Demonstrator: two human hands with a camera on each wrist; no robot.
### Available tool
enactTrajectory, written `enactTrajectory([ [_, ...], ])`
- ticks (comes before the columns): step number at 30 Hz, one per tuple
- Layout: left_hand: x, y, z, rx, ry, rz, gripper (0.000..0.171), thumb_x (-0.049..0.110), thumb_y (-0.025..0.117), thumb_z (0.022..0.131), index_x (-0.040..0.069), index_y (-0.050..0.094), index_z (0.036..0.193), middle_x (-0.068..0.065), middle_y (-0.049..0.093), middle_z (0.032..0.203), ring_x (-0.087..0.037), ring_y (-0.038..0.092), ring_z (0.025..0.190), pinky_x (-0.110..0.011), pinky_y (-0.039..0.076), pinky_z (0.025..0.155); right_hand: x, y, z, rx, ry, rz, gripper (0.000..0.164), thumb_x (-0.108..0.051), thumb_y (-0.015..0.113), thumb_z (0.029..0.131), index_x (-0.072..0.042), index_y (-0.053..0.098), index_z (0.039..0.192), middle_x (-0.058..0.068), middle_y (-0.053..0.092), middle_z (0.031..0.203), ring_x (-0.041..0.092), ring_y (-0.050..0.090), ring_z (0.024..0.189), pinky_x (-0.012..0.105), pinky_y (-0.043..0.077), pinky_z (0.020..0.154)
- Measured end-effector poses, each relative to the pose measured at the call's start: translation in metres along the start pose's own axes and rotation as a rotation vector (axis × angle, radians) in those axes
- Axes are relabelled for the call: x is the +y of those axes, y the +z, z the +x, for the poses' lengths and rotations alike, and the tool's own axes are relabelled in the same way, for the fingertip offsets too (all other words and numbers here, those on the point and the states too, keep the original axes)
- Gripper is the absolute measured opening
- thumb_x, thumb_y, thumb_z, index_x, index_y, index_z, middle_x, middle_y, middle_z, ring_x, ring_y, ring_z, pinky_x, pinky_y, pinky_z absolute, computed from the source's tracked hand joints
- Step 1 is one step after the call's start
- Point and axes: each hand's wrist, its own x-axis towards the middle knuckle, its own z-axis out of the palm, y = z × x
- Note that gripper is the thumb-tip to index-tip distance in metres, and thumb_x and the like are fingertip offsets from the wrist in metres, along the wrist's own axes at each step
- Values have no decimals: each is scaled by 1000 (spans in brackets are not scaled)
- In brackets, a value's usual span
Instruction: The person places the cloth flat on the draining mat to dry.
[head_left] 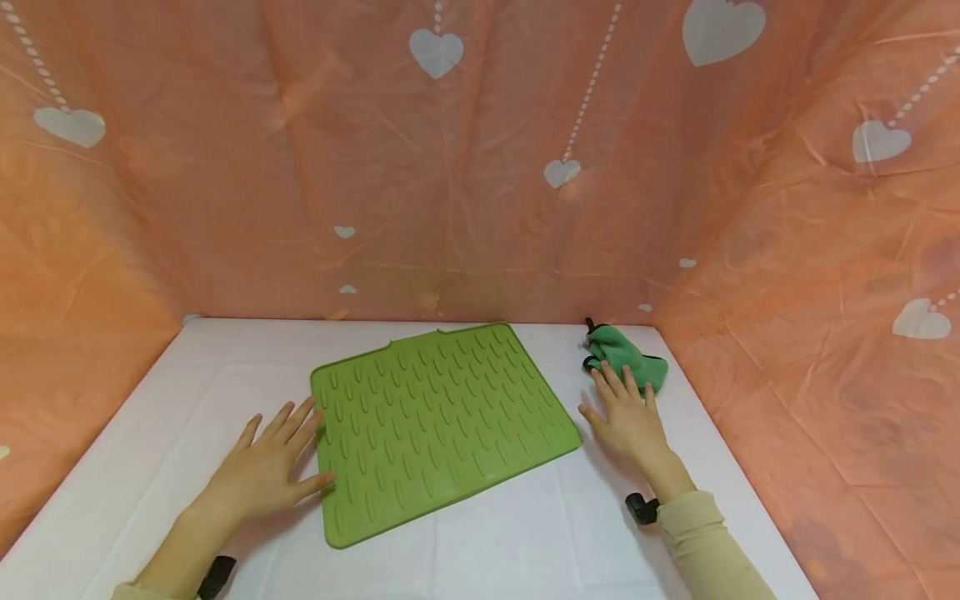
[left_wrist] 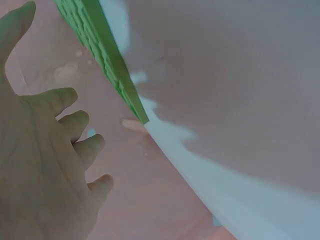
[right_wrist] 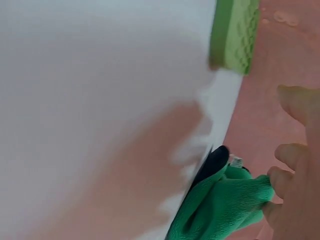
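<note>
A green ridged drying mat lies flat and slightly turned on the white table, its raised ovals facing up. My left hand is spread at the mat's left edge, its fingertips over or beside the rim; whether they touch it I cannot tell. In the left wrist view, that hand has its fingers apart and holds nothing. My right hand is stretched out right of the mat, fingers spread, just in front of a crumpled green cloth with black trim. The right wrist view shows the cloth beyond the fingertips.
The table has a white cover. Orange curtains with pale hearts stand along its back and both sides, close behind the mat and cloth. Black wrist devices sit at both wrists.
</note>
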Motion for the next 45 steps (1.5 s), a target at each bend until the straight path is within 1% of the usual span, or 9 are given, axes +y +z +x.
enactTrajectory([
  [9,12,8,-24,42,78,-4,93,65,73,86,4,51,152,-17,41,162,-46,40,146,-70,26,115,27,-3,21,-13,-19,-62,76,-41,59,104,-2,30,163,20,21,170,50,8,156,75,9,119],
  [18,21,19,-32,84,149,-11,93,68,73,84,6,54,151,-15,45,160,-43,43,144,-66,31,113,54,-1,49,-2,-95,-58,74,-33,63,103,-1,32,162,20,26,168,51,18,153,76,18,116],
  [23,23,24,-35,95,168,16,93,69,73,83,7,54,151,-13,46,160,-41,45,144,-44,-4,127,62,7,55,16,-167,-32,69,-24,67,101,4,38,157,25,34,163,53,30,146,71,31,114],
  [25,24,25,-35,87,163,12,93,69,73,83,9,54,151,-10,45,161,-39,44,145,-34,-9,125,65,9,57,30,-194,-5,64,-19,69,101,5,42,155,28,38,160,54,34,143,68,33,113],
  [29,26,25,-34,44,165,-4,92,69,72,84,9,55,151,-10,46,161,-39,44,145,-58,19,124,68,10,65,29,-231,17,55,-13,67,102,5,48,150,30,46,153,55,39,138,67,35,112],
  [32,28,26,-35,0,161,-13,92,71,70,85,9,55,151,-10,46,161,-38,45,145,-64,33,113,72,10,72,11,-240,28,50,-12,66,103,3,52,149,29,49,150,55,41,136,66,37,112],
  [37,29,30,-38,13,177,18,90,72,68,86,10,56,150,-8,47,160,-36,47,144,-60,33,115,78,11,81,6,-247,39,46,-9,66,102,0,57,146,29,51,146,55,43,132,67,41,107],
  [39,29,32,-39,27,180,23,90,72,69,85,10,57,150,-8,47,160,-36,47,144,-55,25,122,79,12,83,7,-259,27,44,-9,67,101,-2,60,144,28,52,144,54,44,130,66,43,105],
  [45,27,28,-36,-4,181,24,90,72,68,86,10,57,150,-9,47,160,-36,46,145,-62,30,117,79,15,87,57,-323,-25,33,-2,70,97,-4,72,130,26,58,135,53,47,125,63,42,104],
])
